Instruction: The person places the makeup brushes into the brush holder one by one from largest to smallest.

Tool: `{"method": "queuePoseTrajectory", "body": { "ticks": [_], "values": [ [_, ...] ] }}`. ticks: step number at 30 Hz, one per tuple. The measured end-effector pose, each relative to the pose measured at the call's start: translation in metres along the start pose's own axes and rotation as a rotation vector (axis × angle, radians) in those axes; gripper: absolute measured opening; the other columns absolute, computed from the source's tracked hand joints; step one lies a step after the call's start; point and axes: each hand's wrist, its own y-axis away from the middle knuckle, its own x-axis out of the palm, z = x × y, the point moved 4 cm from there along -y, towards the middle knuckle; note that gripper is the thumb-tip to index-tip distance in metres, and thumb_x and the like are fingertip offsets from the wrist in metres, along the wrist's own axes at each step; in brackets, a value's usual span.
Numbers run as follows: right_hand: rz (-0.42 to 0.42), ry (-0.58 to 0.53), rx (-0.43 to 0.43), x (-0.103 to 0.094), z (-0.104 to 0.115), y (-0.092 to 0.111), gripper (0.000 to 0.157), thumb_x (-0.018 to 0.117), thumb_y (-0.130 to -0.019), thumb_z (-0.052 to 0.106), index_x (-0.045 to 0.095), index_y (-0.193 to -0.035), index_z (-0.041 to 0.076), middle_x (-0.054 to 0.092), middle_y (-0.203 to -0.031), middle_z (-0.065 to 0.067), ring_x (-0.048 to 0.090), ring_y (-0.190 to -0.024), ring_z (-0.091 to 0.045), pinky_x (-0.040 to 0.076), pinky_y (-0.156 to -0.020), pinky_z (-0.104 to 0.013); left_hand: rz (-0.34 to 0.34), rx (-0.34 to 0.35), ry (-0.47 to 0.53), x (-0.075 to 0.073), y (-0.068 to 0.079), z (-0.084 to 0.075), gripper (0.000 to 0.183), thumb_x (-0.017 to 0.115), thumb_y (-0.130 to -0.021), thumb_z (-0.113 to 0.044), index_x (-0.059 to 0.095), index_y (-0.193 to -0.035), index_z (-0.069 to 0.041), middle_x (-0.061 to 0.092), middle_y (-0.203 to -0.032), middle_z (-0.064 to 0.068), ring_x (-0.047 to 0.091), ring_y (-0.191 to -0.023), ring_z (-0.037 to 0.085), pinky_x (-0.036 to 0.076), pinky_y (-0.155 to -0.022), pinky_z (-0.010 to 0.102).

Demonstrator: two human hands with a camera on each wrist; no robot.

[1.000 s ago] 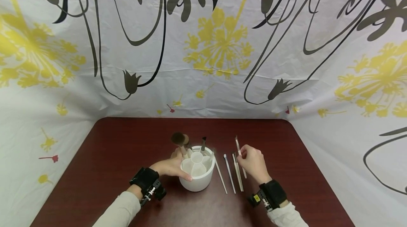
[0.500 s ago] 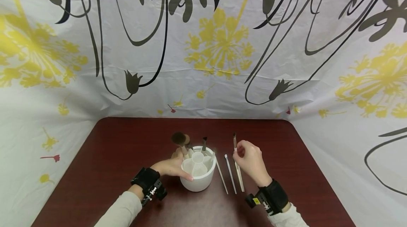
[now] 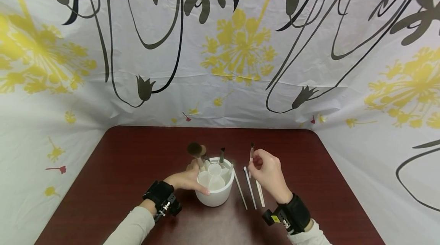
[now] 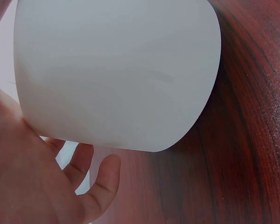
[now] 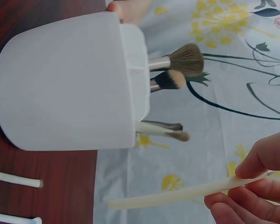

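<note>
A white makeup brush holder (image 3: 214, 196) with a divided top stands on the table. My left hand (image 3: 185, 181) grips its left side, thumb at the near rim; in the left wrist view the holder's smooth wall (image 4: 116, 70) fills much of the picture. Several brushes stand in it, among them a large fluffy brush (image 5: 189, 60) and a smaller dark-and-tan one (image 5: 172, 80). To the right of the holder, my right hand (image 3: 269, 172) pinches a slim makeup brush (image 3: 252, 151), bristles up. Its pale handle (image 5: 172, 195) hangs clear of the holder in the right wrist view.
Between holder and right hand lie several slim brushes on the table, including a white-handled brush (image 3: 251, 189) and a pale one (image 3: 260, 194) partly under the hand. The dark red table (image 3: 154, 149) meets a patterned cloth (image 3: 165, 62) behind it.
My right hand has lifted the slim brush off the table and carried it left toward the holder, turning it more upright. My left hand stays on the holder.
</note>
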Motion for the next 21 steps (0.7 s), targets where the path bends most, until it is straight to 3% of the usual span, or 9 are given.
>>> {"method": "queuePoseTrajectory", "body": {
  "ticks": [2,3,6,9,14,21],
  "values": [
    [-0.017,-0.075,-0.044,-0.001,0.001,-0.001,0.014,0.06,-0.076,-0.002,0.059,-0.084,0.009,0.059,-0.076,-0.001,0.058,-0.064,-0.009,0.048,-0.057,-0.021,-0.002,0.0,-0.004,0.0,0.0,0.0,0.121,0.081,-0.055,-0.045,0.007,-0.137,0.004,0.02,-0.134,0.022,0.022,-0.124,0.033,0.026,-0.099,0.05],
    [-0.031,-0.123,-0.077,0.009,-0.014,0.003,0.011,0.059,-0.079,0.001,0.059,-0.087,0.008,0.06,-0.079,-0.002,0.059,-0.068,-0.011,0.048,-0.06,-0.022,-0.004,-0.001,-0.002,0.0,0.0,0.0,0.12,0.081,-0.055,-0.045,0.008,-0.137,0.004,0.02,-0.134,0.022,0.021,-0.124,0.033,0.026,-0.099,0.05],
    [-0.055,-0.154,-0.135,0.028,-0.042,0.01,0.011,0.056,-0.086,0.011,0.059,-0.096,0.016,0.06,-0.086,0.004,0.059,-0.073,-0.006,0.047,-0.063,-0.018,-0.006,-0.003,-0.007,0.0,-0.001,-0.001,0.121,0.081,-0.055,-0.045,0.007,-0.137,0.005,0.019,-0.134,0.023,0.021,-0.125,0.034,0.026,-0.099,0.05],
    [-0.053,-0.149,-0.143,0.038,-0.052,0.011,0.012,0.056,-0.088,0.014,0.058,-0.098,0.018,0.06,-0.088,0.006,0.058,-0.075,-0.004,0.046,-0.064,-0.017,-0.005,-0.006,-0.008,-0.001,-0.001,-0.001,0.122,0.081,-0.055,-0.046,0.006,-0.137,0.005,0.018,-0.135,0.023,0.02,-0.125,0.034,0.026,-0.099,0.049],
    [-0.021,-0.2,-0.095,0.006,0.015,-0.008,0.01,0.061,-0.079,0.002,0.059,-0.087,0.009,0.061,-0.078,-0.003,0.06,-0.067,-0.011,0.049,-0.058,-0.022,-0.01,-0.001,-0.008,-0.001,0.0,-0.001,0.122,0.081,-0.055,-0.045,0.007,-0.137,0.005,0.018,-0.135,0.023,0.02,-0.126,0.034,0.025,-0.1,0.05],
    [0.028,-0.18,0.014,0.008,0.031,-0.013,0.018,0.062,-0.073,-0.007,0.06,-0.082,0.008,0.063,-0.077,-0.003,0.061,-0.066,-0.008,0.049,-0.058,-0.019,-0.018,-0.003,-0.013,-0.001,0.0,0.0,0.122,0.082,-0.055,-0.043,0.007,-0.137,0.006,0.017,-0.137,0.025,0.018,-0.127,0.037,0.024,-0.1,0.051]
  ]
}}
